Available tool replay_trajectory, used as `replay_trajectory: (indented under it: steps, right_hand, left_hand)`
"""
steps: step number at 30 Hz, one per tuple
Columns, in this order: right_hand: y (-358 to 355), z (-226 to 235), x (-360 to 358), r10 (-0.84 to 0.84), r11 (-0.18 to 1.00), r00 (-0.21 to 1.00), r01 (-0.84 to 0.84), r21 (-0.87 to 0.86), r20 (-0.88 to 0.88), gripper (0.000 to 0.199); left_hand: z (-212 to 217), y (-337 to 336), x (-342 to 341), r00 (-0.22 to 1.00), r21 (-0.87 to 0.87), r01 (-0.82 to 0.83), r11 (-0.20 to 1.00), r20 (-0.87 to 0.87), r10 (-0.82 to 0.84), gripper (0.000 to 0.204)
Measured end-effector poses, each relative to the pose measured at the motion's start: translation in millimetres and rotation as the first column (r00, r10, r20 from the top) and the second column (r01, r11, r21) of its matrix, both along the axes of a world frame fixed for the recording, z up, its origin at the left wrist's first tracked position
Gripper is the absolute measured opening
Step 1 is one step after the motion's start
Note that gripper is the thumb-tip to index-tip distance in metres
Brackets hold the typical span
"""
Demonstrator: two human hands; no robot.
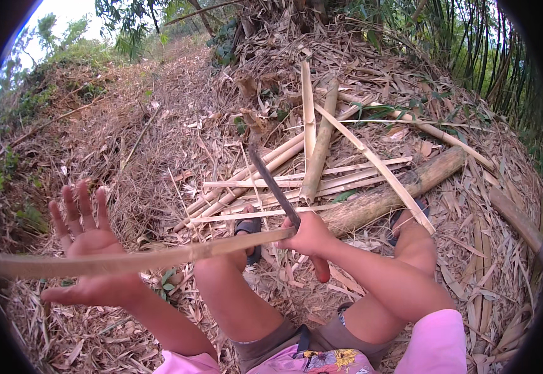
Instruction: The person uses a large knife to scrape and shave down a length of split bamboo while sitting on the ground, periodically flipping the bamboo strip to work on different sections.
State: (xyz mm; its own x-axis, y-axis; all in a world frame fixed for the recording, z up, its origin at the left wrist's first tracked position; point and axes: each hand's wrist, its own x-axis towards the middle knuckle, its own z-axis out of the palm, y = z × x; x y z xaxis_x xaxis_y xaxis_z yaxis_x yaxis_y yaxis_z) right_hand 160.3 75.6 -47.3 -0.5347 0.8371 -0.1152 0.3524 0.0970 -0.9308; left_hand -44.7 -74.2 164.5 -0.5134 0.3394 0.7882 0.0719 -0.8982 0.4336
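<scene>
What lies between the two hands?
Head view: a bamboo strip spans from the open left hand to the knife in the right hand, above one knee.

Taking the view as a clock face, I count my two hands: left hand [95,241] between eight and nine, right hand [312,235] at half past four. One machete [273,184] sits at the centre, one held-up bamboo strip [171,256] at eight. One half-split culm [308,112] stands at one; one thick log [371,206] lies at three, one brown pole [522,225] just past it. Thin slats [234,216] around the centre overlap: at least four. My sandals: two [254,254].
</scene>
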Motion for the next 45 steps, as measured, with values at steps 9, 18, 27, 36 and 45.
replay_trajectory:
  steps: [9,18,27,36,45]
  right_hand:
    - [15.0,-18.5,-25.6,0.068,0.998,0.965,-0.069,-0.005,0.252,0.036]
    - [25.1,-18.9,-4.7,-0.375,0.616,0.925,0.197,-0.762,-0.064,0.033]
    - [-9.6,2.3,7.1,-0.348,0.573,0.925,0.082,-0.816,-0.152,0.05]
    - [-13.3,44.6,14.2,-0.217,0.582,0.962,-0.011,-0.813,-0.168,0.059]
    - [-5.2,55.5,25.5,-0.385,0.617,0.885,0.037,-0.786,-0.261,0.047]
  left_hand:
    - [-18.2,-29.8,-33.4,0.997,-0.046,0.047,0.998,0.066,-0.044,0.035]
    - [-36.5,121.5,-58.9,0.944,-0.041,-0.135,0.99,0.299,0.141,0.052]
    - [-70.3,278.1,-79.1,0.873,-0.111,-0.375,0.92,0.291,0.391,0.056]
    - [-124.5,366.3,-96.6,0.878,-0.137,-0.398,0.907,0.231,0.42,0.061]
    - [-183.7,428.1,-109.6,0.875,-0.187,-0.39,0.902,0.228,0.426,0.059]
